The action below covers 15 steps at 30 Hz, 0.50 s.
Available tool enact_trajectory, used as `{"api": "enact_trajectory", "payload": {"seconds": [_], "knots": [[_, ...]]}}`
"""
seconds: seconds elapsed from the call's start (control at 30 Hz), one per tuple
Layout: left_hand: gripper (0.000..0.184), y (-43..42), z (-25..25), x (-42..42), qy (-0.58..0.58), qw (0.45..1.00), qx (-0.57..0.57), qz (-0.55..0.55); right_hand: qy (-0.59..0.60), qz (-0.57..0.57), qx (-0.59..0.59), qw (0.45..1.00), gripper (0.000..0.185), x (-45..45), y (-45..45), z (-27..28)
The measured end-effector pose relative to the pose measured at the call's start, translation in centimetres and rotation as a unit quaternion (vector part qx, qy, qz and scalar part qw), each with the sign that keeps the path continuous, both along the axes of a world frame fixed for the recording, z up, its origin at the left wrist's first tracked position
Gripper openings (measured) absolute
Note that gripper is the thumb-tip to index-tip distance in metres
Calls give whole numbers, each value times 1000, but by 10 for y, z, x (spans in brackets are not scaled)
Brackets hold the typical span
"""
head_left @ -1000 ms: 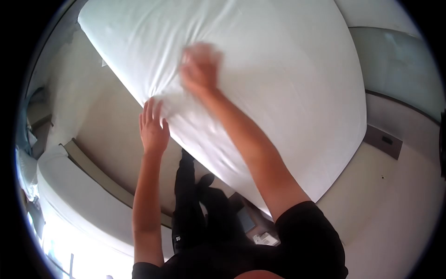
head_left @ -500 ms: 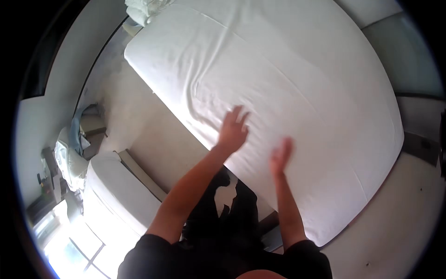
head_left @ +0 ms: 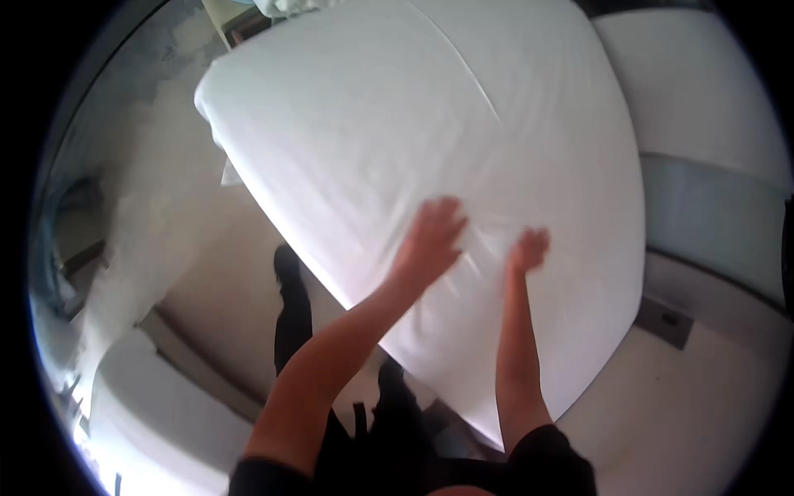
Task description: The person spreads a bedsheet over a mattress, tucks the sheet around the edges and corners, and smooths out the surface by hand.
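Observation:
A white sheet [head_left: 347, 140] covers a large mattress, with small creases around both hands and a long fold line near the top. My left hand [head_left: 432, 236] is over the sheet near the bed's near side, its fingers spread and nothing in it. To its right, my right hand [head_left: 530, 249] is at the sheet too, somewhat blurred, its fingers bent; whether they pinch any cloth is hidden.
A white-covered seat or second bed [head_left: 157, 405] stands at the lower left. Grey-white headboard panels [head_left: 715, 202] line the right, above a wall outlet [head_left: 670, 319]. White bunched cloth [head_left: 294, 7] is at the top. My legs [head_left: 294, 318] are beside the mattress.
Both hands have shifted across the sheet; my right hand has come down and to the right. The creases near the left edge have flattened. The view has turned, and one leg now reaches further left.

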<state>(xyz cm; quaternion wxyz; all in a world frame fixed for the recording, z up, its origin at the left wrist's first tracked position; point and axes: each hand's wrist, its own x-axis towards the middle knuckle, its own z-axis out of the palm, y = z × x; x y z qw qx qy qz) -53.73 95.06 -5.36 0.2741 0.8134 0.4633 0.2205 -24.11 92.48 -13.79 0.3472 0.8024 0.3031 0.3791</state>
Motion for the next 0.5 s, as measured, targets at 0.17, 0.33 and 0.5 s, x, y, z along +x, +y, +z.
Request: {"api": "enact_trajectory", "payload": {"seconds": [0.17, 0.33, 0.5], "knots": [[52, 151, 1, -242, 94, 953, 65, 281, 584, 409, 10, 701, 60, -419, 299, 47], [67, 157, -42, -381, 228, 858, -405, 218, 648, 500, -175, 547, 38, -578, 262, 69], [60, -48, -57, -395, 409, 759, -448, 238, 776, 533, 27, 337, 31, -492, 152, 159]]}}
